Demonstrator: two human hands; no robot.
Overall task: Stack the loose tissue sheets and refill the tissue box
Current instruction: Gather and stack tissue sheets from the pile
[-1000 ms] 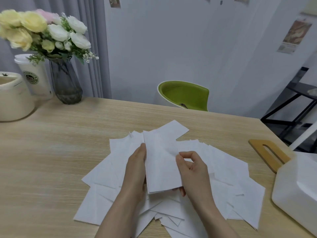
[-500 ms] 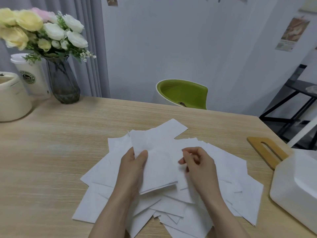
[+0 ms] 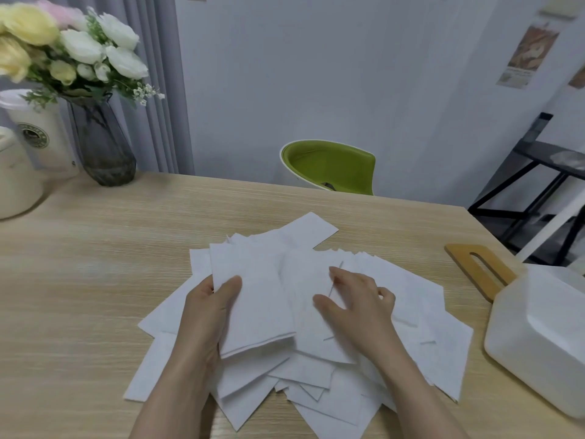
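Observation:
Several loose white tissue sheets (image 3: pixel 411 312) lie fanned in a heap on the wooden table (image 3: pixel 95 264). My left hand (image 3: pixel 205 315) grips a small stack of tissues (image 3: pixel 256 305), thumb on top, held slightly above the heap. Just to its right, my right hand (image 3: pixel 357 308) rests on a sheet of the heap with its fingers spread and lightly bent. The white tissue box (image 3: pixel 538 337) stands at the right edge, and its wooden lid (image 3: pixel 481 270) with a slot lies beside it on the table.
A glass vase of flowers (image 3: pixel 98 137), a white paper cup (image 3: pixel 38 137) and a cream container (image 3: pixel 15 182) stand at the table's far left. A green chair (image 3: pixel 329 166) sits behind the table. A black rack (image 3: pixel 544 185) stands to the right.
My left hand has carried the stack leftward and lower. My right hand let go of the stack, moved right and came down onto a sheet in the heap.

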